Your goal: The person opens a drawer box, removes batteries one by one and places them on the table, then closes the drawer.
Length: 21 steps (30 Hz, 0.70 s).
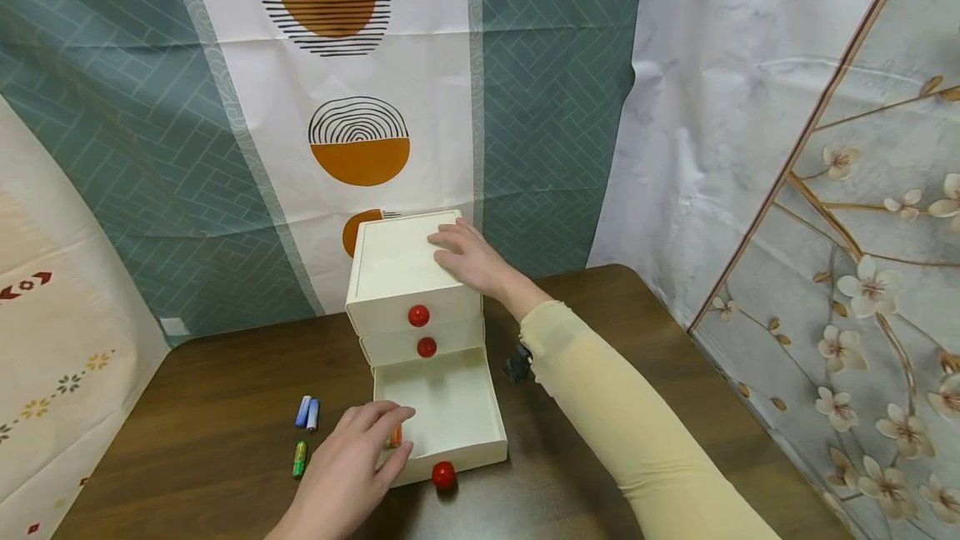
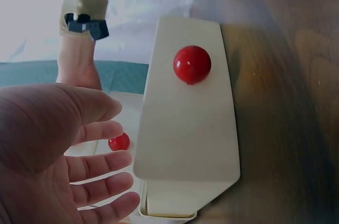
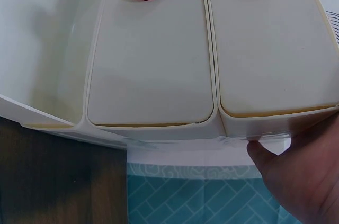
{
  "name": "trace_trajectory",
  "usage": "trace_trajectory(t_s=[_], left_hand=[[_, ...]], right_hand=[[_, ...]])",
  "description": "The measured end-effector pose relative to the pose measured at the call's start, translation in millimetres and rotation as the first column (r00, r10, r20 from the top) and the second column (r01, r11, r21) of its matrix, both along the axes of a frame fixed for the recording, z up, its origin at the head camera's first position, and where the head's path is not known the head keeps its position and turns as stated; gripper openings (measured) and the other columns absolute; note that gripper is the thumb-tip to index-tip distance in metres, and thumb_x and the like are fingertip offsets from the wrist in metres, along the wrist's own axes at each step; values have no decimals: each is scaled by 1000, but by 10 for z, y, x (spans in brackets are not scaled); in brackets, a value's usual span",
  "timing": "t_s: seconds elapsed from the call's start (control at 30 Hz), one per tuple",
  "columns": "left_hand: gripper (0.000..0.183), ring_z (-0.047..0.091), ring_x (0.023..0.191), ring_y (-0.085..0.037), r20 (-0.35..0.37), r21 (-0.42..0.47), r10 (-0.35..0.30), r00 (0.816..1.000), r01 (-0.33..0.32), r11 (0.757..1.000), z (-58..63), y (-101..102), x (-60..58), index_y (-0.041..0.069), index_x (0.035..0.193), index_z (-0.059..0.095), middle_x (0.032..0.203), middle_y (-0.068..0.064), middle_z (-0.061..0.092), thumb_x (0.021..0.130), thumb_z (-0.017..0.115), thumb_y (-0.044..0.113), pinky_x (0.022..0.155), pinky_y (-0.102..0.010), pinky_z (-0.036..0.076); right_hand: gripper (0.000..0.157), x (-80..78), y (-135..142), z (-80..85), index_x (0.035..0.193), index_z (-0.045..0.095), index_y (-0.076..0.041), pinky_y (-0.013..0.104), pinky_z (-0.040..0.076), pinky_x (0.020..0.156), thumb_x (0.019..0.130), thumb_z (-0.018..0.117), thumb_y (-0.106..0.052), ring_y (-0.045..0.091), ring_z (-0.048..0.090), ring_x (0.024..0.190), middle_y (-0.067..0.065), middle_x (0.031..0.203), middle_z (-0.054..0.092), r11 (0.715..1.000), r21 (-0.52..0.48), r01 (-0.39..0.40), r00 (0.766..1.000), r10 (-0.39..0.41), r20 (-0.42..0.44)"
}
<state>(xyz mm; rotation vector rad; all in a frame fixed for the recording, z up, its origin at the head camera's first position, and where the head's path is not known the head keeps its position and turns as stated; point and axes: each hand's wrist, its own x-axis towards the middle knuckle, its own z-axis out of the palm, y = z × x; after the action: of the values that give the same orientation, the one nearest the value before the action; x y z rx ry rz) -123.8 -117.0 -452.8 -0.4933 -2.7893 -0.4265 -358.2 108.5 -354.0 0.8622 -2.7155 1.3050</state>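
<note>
A small white drawer unit [image 1: 401, 252] with red knobs stands on the table, its bottom drawer [image 1: 457, 398] pulled out. My left hand [image 1: 348, 461] hovers at that drawer's front left corner, its fingers loosely spread; the left wrist view shows no object in the palm. Between thumb and forefinger, an orange-and-green battery [image 1: 396, 436] shows inside the drawer, partly hidden by the hand. On the unit's top right edge rests my right hand [image 1: 472, 257]. In the right wrist view its thumb [image 3: 262, 155] lies against the unit's side.
Left of the drawer, two blue-and-white batteries [image 1: 307, 412] and a green battery [image 1: 300, 458] lie on the dark wooden table [image 1: 225, 407]. The upper two drawers, with red knobs [image 1: 418, 316], are closed. A patterned curtain [image 1: 555, 107] hangs behind the table.
</note>
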Motion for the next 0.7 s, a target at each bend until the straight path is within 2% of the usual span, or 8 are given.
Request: trace_trajectory(t_s=[0.37, 0.6, 0.7], left_hand=[[37, 65, 117, -31, 18, 6, 33, 999, -34, 999, -33, -13, -151, 16, 131, 79, 125, -5, 72, 96, 89, 25, 95, -47, 60], [38, 66, 117, -35, -38, -19, 26, 999, -26, 999, -72, -52, -214, 14, 130, 79, 125, -9, 72, 94, 90, 24, 98, -52, 58], [39, 66, 117, -38, -39, -28, 39, 998, -40, 999, -92, -66, -233, 14, 130, 79, 125, -11, 72, 94, 90, 25, 98, -54, 58]], right_hand=[[51, -15, 2, -27, 162, 56, -12, 51, 9, 135, 116, 48, -34, 19, 1, 170, 6, 178, 34, 1000, -9, -1, 1000, 1, 4], [52, -9, 13, -23, 162, 56, -12, 50, 10, 135, 116, 48, -34, 18, 1, 170, 6, 177, 34, 1000, -18, -5, 1000, 5, 6], [51, -6, 15, -22, 161, 57, -11, 50, 10, 135, 116, 48, -33, 18, 2, 170, 6, 177, 35, 1000, -20, -4, 1000, 4, 5]])
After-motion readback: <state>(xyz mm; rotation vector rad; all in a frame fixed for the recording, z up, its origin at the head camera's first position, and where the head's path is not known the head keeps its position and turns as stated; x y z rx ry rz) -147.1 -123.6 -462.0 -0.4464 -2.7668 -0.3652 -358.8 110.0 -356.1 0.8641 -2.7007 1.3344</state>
